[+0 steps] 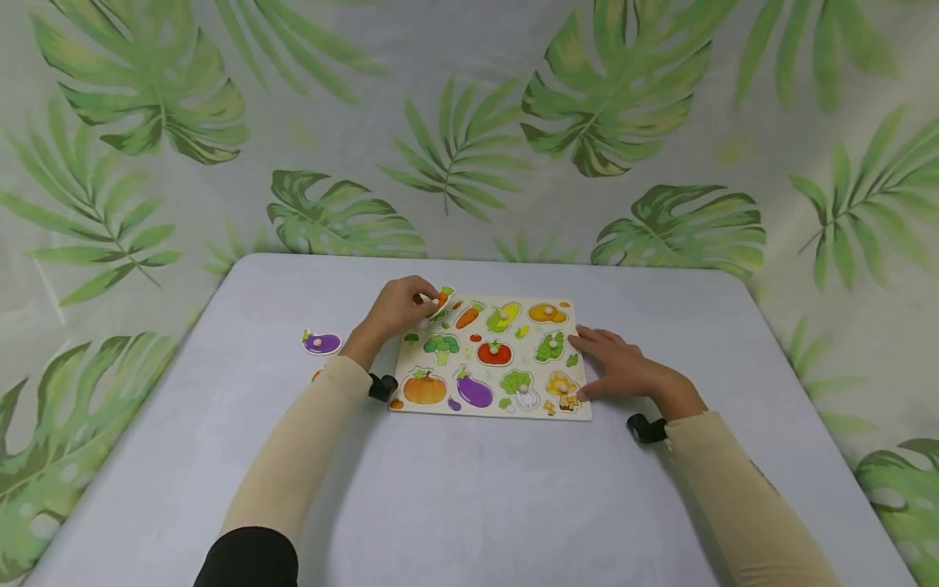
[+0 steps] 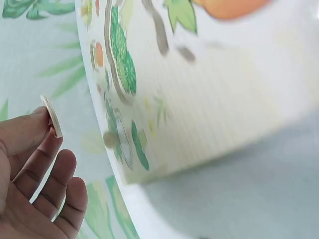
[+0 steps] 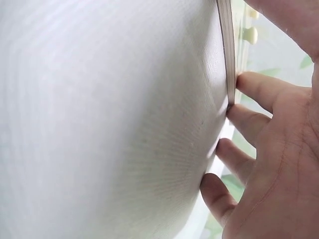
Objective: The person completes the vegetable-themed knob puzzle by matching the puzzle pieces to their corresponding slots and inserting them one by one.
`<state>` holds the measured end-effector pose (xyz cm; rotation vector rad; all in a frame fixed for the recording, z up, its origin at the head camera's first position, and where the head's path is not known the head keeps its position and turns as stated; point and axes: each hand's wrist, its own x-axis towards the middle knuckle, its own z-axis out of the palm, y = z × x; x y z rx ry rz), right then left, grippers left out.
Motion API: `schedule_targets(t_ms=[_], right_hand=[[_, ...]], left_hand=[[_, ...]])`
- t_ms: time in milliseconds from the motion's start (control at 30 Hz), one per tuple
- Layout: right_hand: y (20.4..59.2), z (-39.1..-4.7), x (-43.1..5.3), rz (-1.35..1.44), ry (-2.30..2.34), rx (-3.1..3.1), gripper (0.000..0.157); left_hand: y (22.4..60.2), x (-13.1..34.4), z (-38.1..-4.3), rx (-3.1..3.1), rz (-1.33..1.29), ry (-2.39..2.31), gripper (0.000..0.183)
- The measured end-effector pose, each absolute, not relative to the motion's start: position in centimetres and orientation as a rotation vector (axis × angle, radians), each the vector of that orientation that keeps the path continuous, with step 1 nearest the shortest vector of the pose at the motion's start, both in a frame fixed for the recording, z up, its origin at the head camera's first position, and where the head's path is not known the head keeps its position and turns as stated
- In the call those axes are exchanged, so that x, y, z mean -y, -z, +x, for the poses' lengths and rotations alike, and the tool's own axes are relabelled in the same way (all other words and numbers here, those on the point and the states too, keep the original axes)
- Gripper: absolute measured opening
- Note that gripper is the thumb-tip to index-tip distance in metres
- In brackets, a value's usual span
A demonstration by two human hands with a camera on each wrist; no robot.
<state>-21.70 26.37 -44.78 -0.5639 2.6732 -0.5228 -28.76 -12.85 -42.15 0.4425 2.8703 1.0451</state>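
A pale wooden puzzle board (image 1: 487, 412) with vegetable pictures lies on the table, several of its pieces fitted with small knobs. Over its far left corner my left hand (image 1: 399, 308) pinches a carrot puzzle piece (image 1: 443, 298) between thumb and fingertips. In the left wrist view this carrot piece (image 2: 53, 117) shows edge-on, above the table's far edge. My right hand (image 1: 619, 367) rests along the board's right side, fingers spread. The right wrist view shows fingertips (image 3: 251, 84) touching the board's edge (image 3: 228, 55), with others on the cloth.
An eggplant piece (image 1: 321, 342) lies on the white table (image 1: 477, 497) left of the board. Near it, an orange piece (image 1: 317, 372) is mostly hidden by the left sleeve. A leaf-patterned cloth (image 1: 469, 130) hangs behind the table.
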Motion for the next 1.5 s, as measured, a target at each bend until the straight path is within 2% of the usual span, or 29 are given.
schedule_targets(t_ms=[533, 900, 1500], right_hand=[[44.7, -21.9, -26.4, -0.555, 0.520, -2.662, 0.103], [45.0, -22.0, -26.4, -0.538, 0.508, -2.665, 0.103], [45.0, -21.9, -26.4, -0.534, 0.500, -2.664, 0.102]], left_hand=[[42.5, 9.6, -28.9, -2.860, 0.546, -1.000, 0.020], [43.3, 8.2, -29.3, -2.879, 0.426, -0.843, 0.021], [44.1, 7.9, -29.6, -2.915, 0.444, -0.707, 0.023]])
